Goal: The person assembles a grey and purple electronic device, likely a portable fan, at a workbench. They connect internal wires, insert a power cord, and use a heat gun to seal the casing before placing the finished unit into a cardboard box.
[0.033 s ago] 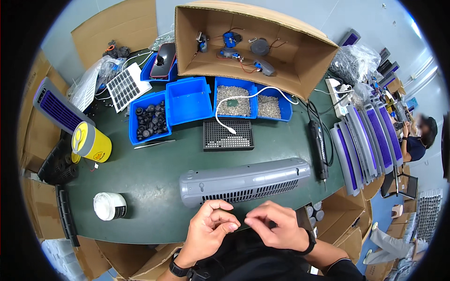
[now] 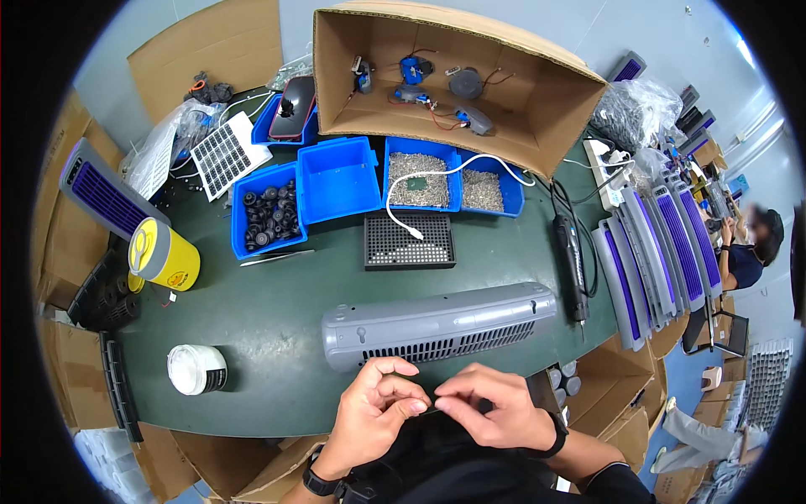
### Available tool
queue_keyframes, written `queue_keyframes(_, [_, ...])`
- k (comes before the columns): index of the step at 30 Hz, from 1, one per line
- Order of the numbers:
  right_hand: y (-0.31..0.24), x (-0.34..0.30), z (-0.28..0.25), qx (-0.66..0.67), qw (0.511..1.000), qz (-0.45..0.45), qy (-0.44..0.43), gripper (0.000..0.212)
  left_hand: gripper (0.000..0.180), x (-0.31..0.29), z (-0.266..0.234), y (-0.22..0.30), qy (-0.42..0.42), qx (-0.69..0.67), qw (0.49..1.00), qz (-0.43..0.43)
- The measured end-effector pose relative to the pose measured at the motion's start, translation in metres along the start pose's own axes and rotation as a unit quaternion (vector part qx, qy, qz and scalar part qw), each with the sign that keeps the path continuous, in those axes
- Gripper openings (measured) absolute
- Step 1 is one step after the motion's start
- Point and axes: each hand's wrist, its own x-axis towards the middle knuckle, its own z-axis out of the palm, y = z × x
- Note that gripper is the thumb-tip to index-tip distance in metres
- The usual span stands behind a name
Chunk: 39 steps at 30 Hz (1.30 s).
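Just in front of the table's near edge, my left hand [image 2: 378,413] is curled with thumb and fingertips brought together. My right hand [image 2: 494,410] pinches thumb and forefinger close to the left fingertips. Whatever sits between the fingertips is too small to make out. Directly beyond both hands, a long grey plastic housing [image 2: 437,323] with a slotted vent lies on the green table [image 2: 277,319]. Neither hand visibly grips it.
Blue bins hold black knobs [image 2: 269,217] and small screws [image 2: 418,181]. A black perforated tray [image 2: 409,256], an electric screwdriver [image 2: 569,260], a yellow cup [image 2: 172,256] and a white jar [image 2: 195,370] stand around. Behind is a cardboard box [image 2: 453,50]; grey-purple housings [image 2: 663,252] stack right.
My right hand has shifted slightly left, bringing its fingertips closer to those of my left hand. The left hand stays nearly in place.
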Motion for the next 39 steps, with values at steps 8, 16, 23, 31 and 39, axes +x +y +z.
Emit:
queue_keyframes(8, [0.004,0.001,0.008,0.05,0.996,-0.039,-0.065,0.02,0.041,-0.006,-0.007,0.005,-0.009,0.05,0.999,0.004])
queue_keyframes(16, [-0.007,-0.002,0.013,0.109,0.986,0.081,-0.094,0.021,0.043,-0.013,-0.014,0.006,-0.016,0.057,0.998,0.007])
queue_keyframes(23, [-0.004,0.009,0.005,0.062,0.98,-0.004,-0.188,0.014,0.046,-0.015,-0.017,0.016,-0.079,0.097,0.99,-0.058])
queue_keyframes(31, [-0.003,0.03,0.04,-0.146,0.972,-0.177,-0.046,0.021,0.046,-0.028,-0.042,0.01,0.016,0.03,0.999,0.006])
queue_keyframes(39, [0.009,0.049,0.08,-0.257,0.933,-0.251,0.017,0.024,0.039,-0.049,-0.071,0.008,0.129,-0.018,0.989,0.075])
